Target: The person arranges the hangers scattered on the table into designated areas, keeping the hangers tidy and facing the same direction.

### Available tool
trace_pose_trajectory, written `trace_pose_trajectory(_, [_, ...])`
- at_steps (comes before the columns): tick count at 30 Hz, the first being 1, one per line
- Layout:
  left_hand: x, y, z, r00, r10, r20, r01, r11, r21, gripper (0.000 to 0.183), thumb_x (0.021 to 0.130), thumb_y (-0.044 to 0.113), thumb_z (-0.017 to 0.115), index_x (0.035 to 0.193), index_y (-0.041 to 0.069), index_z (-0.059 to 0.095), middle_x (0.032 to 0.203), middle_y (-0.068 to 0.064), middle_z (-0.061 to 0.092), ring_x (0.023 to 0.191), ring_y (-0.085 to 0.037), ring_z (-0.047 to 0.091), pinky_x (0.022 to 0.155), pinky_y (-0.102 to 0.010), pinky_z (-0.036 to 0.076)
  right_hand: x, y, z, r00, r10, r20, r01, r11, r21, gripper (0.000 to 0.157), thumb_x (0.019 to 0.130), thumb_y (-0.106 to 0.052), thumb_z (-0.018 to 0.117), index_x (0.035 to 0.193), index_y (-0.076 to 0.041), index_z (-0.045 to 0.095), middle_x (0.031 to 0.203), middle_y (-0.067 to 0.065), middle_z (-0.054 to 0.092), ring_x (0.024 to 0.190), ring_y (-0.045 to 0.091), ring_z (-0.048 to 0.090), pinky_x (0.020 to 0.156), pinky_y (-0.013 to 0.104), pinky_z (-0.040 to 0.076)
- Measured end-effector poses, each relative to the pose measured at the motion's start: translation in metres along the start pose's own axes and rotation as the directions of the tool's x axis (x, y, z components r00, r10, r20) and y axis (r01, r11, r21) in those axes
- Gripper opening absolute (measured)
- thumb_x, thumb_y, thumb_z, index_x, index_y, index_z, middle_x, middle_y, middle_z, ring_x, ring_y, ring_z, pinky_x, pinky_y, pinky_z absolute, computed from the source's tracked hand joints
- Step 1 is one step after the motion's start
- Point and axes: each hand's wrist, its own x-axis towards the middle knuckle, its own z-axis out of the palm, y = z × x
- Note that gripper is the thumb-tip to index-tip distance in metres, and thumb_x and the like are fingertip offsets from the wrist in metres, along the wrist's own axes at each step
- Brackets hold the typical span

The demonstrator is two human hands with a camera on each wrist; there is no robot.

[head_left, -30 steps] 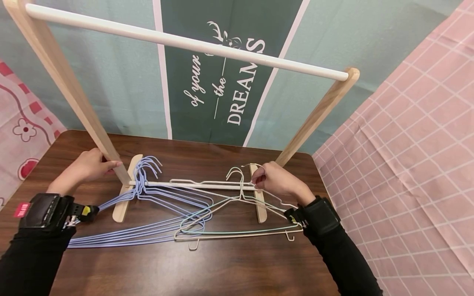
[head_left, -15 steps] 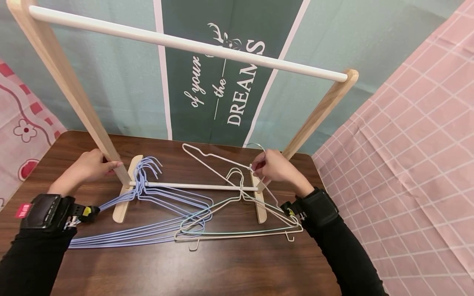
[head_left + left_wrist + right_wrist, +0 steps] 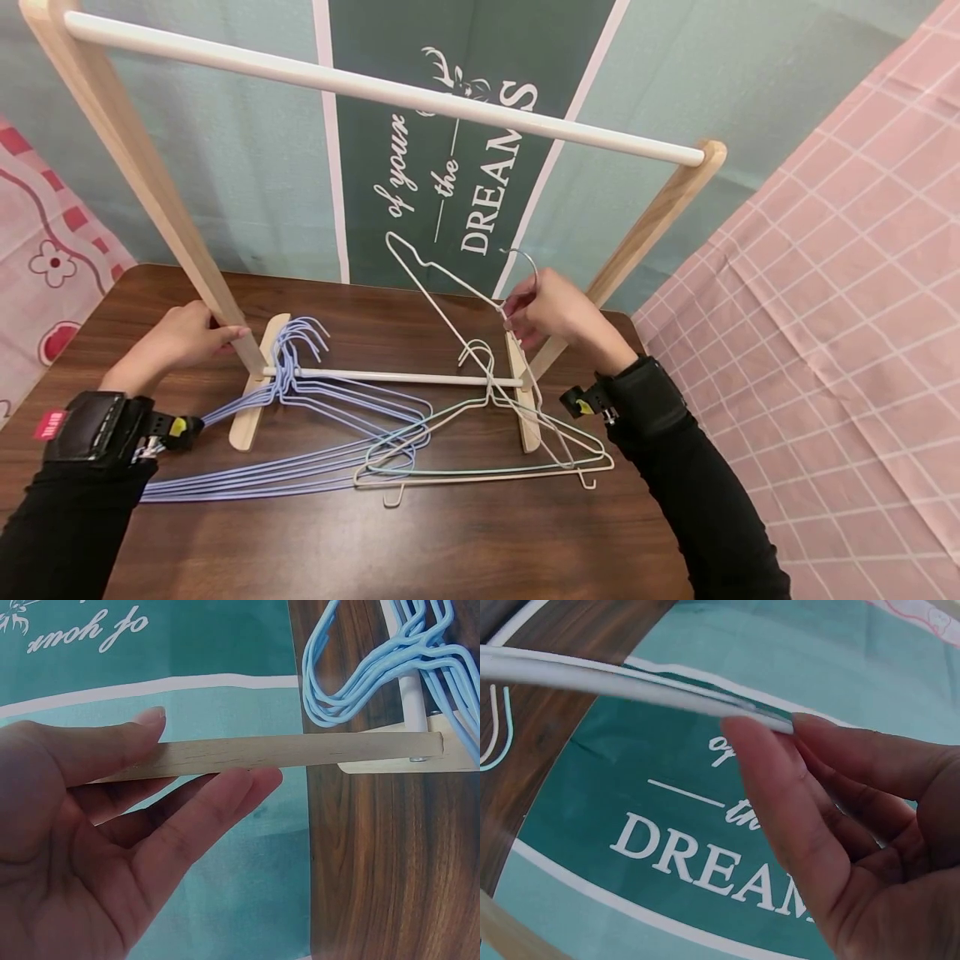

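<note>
My left hand (image 3: 183,342) grips the left wooden post (image 3: 153,183) of a garment rack. In the left wrist view, thumb and fingers lie on opposite sides of that post (image 3: 315,748). My right hand (image 3: 551,310) pinches a white clothes hanger (image 3: 465,286) near its neck, beside the right post. The hanger is raised and tilted, its silver hook (image 3: 534,262) pointing up. Its lower end overlaps a cream hanger (image 3: 480,478) and a mint hanger (image 3: 480,472) in the head view. In the right wrist view, thumb and fingertip meet on the hanger (image 3: 652,690).
Several blue hangers (image 3: 285,375) lie bunched at the rack's lower left, crossing its lower rod (image 3: 405,377). Overhead runs the white top rail (image 3: 390,89). The rack's feet (image 3: 247,425) stand on a brown table (image 3: 337,558). Patterned cloths (image 3: 847,292) hang around.
My right hand has lifted the white hanger from near the lower rod, and it has tipped with its left end upward. The left hand stays on the post.
</note>
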Motion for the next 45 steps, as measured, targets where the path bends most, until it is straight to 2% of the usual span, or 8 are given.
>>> trace_pose_trajectory(7, [0.001, 0.0, 0.0, 1.0, -0.002, 0.003, 0.002, 1.0, -0.002, 0.04, 0.094, 0.018, 0.053, 0.101, -0.021, 0.05, 0.076, -0.021, 0.061, 0.065, -0.023, 0.061, 0.052, -0.032, 0.043, -0.001, -0.014, -0.002, 0.999, -0.013, 0.031, 0.011, 0.998, 0.058, 0.007, 0.083, 0.011, 0.054, 0.087, 0.012, 0.059, 0.07, 0.013, 0.062, 0.058, 0.022, 0.06, 0.059, 0.039, 0.053])
trace_pose_trajectory(14, [0.0, -0.001, 0.001, 1.0, -0.006, 0.003, 0.006, 1.0, -0.019, 0.041, 0.093, 0.017, 0.053, 0.104, -0.023, 0.048, 0.081, -0.027, 0.06, 0.067, -0.026, 0.062, 0.052, -0.032, 0.045, -0.006, -0.031, -0.007, 0.997, -0.032, 0.069, 0.026, 0.996, 0.083, 0.007, 0.082, 0.011, 0.058, 0.088, 0.013, 0.059, 0.07, 0.015, 0.063, 0.058, 0.021, 0.061, 0.061, 0.038, 0.053])
trace_pose_trajectory(24, [-0.001, -0.001, 0.001, 1.0, -0.012, 0.006, 0.012, 0.999, -0.033, 0.043, 0.093, 0.018, 0.053, 0.104, -0.023, 0.047, 0.079, -0.026, 0.06, 0.066, -0.024, 0.061, 0.052, -0.032, 0.044, -0.008, -0.059, -0.009, 0.996, -0.081, 0.048, 0.074, 0.989, 0.13, 0.004, 0.078, 0.013, 0.062, 0.081, 0.01, 0.06, 0.067, 0.016, 0.061, 0.055, 0.021, 0.062, 0.061, 0.041, 0.052])
trace_pose_trajectory(37, [-0.002, 0.002, 0.003, 1.0, -0.018, -0.002, 0.018, 0.999, -0.04, 0.043, 0.093, 0.016, 0.054, 0.105, -0.025, 0.045, 0.083, -0.029, 0.058, 0.072, -0.033, 0.062, 0.054, -0.034, 0.047, -0.017, -0.093, -0.016, 0.989, -0.146, 0.015, 0.144, 0.986, 0.089, 0.005, 0.078, 0.012, 0.063, 0.077, 0.008, 0.061, 0.068, 0.018, 0.061, 0.057, 0.024, 0.063, 0.059, 0.04, 0.053])
trace_pose_trajectory(45, [-0.002, 0.001, 0.003, 1.0, -0.019, -0.003, 0.019, 0.999, -0.039, 0.043, 0.093, 0.016, 0.054, 0.105, -0.024, 0.045, 0.082, -0.029, 0.059, 0.069, -0.029, 0.062, 0.053, -0.034, 0.047, -0.023, -0.113, -0.022, 0.986, -0.166, 0.004, 0.166, 0.984, 0.066, 0.005, 0.078, 0.012, 0.063, 0.083, 0.012, 0.061, 0.068, 0.019, 0.062, 0.058, 0.026, 0.064, 0.059, 0.039, 0.053])
